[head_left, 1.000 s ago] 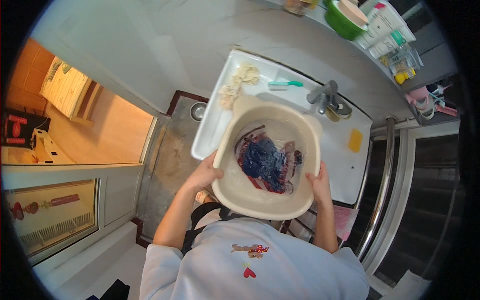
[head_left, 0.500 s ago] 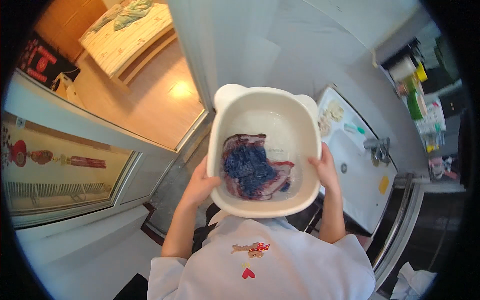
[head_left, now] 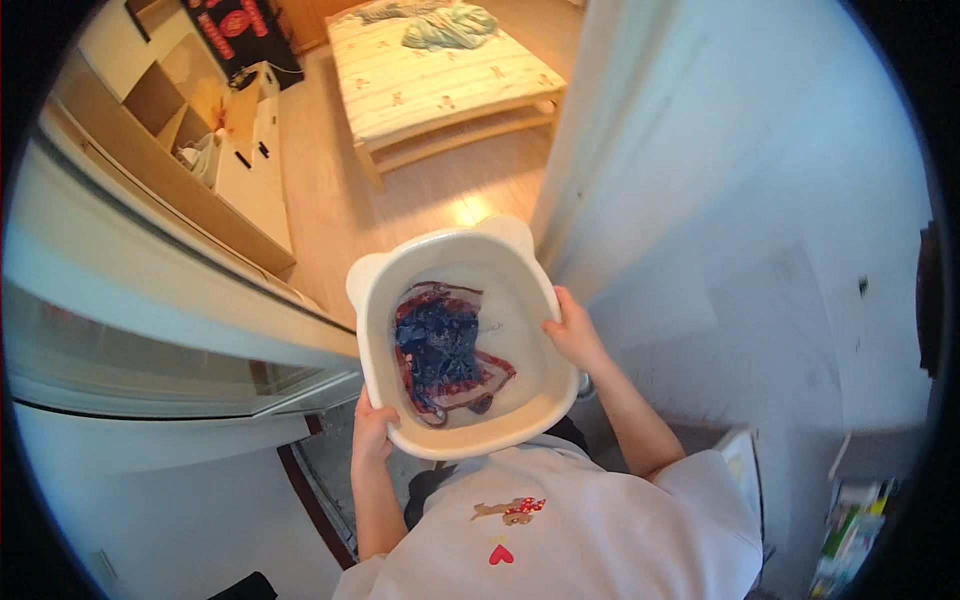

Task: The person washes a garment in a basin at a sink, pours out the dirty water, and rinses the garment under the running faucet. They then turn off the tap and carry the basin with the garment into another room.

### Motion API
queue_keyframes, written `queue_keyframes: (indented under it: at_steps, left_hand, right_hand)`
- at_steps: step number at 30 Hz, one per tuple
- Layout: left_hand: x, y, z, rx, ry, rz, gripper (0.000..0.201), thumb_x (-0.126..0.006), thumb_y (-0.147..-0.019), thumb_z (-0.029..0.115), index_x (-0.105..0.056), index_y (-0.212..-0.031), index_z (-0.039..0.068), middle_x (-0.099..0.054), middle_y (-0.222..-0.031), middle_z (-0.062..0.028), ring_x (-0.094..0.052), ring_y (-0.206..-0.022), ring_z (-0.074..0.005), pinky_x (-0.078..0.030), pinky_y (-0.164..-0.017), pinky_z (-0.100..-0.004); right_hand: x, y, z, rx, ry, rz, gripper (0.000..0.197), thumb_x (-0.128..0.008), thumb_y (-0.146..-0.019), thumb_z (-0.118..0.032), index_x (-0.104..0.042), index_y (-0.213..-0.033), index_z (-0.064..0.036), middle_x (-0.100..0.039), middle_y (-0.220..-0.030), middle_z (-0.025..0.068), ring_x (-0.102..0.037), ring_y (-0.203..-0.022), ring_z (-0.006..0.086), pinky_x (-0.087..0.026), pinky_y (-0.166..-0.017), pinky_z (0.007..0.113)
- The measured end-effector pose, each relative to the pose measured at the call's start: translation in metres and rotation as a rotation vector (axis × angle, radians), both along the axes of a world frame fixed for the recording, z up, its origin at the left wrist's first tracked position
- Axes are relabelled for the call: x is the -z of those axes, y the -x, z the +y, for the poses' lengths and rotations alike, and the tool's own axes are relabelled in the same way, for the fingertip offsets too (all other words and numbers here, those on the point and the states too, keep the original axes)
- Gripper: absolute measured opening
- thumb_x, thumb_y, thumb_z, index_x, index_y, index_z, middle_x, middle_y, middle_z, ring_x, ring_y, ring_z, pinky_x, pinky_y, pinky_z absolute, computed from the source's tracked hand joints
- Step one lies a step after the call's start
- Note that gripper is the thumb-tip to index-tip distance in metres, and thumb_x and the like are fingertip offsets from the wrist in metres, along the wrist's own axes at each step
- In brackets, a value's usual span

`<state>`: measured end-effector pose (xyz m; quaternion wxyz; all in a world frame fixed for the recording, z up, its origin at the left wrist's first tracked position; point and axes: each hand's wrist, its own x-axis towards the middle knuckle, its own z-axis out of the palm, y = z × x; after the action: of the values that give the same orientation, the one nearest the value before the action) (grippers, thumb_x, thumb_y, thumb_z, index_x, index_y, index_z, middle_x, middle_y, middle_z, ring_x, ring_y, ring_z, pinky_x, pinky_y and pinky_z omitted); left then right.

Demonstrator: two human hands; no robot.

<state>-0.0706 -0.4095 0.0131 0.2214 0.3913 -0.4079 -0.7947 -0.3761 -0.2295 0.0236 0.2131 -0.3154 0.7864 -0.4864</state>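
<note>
A cream washbasin point(head_left: 535, 390) with two ear-shaped lugs on its far rim is held up in front of my body. My left hand point(head_left: 374, 428) grips its near left rim, thumb over the edge. On the right side, my right hand point(head_left: 572, 328) clasps the rim with the thumb inside. A wet, crumpled cloth point(head_left: 438, 345), dark blue with a reddish, whitish border, lies in the basin's left part, apparently in shallow water. Both hands' other fingers are hidden beneath the basin.
Ahead is a doorway onto a wooden floor point(head_left: 320, 190). A low bed point(head_left: 440, 90) stands beyond it, with a cabinet point(head_left: 255, 160) at the left. A white door frame point(head_left: 200, 310) borders the left side; a pale wall point(head_left: 740, 260) rises on the right.
My view and body have turned left, from beside the sink toward the doorway. The basin has come along, still in both hands, and the sink is mostly out of view.
</note>
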Motion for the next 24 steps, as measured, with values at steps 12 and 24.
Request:
queue_keyframes:
  at_steps: [12, 24]
  left_hand:
    - [0.003, 0.158, -0.19, -0.06, 0.052, -0.136, 0.074, -0.044, -0.059, -0.013, -0.049, -0.131, 0.003, -0.06, -0.092, -0.0076, -0.058, -0.073, -0.0192, -0.05, -0.062, -0.0299]
    - [0.039, 0.374, -0.432, 0.43, 0.111, -0.239, 0.065, -0.049, -0.06, -0.011, -0.055, -0.124, 0.001, -0.062, -0.1, -0.0056, -0.059, -0.089, -0.0167, -0.048, -0.077, -0.0261]
  right_hand:
    - [0.025, 0.157, -0.186, 0.029, -0.056, 0.094, 0.042, -0.058, -0.082, -0.005, -0.045, -0.121, 0.0046, -0.062, -0.103, 0.0316, -0.062, -0.1, 0.0449, -0.049, -0.085, 0.047]
    - [0.033, 0.259, -0.312, 0.537, -0.112, -0.119, 0.045, -0.06, -0.078, -0.002, -0.048, -0.121, 0.0025, -0.064, -0.104, 0.0259, -0.062, -0.103, 0.0397, -0.048, -0.089, 0.042]
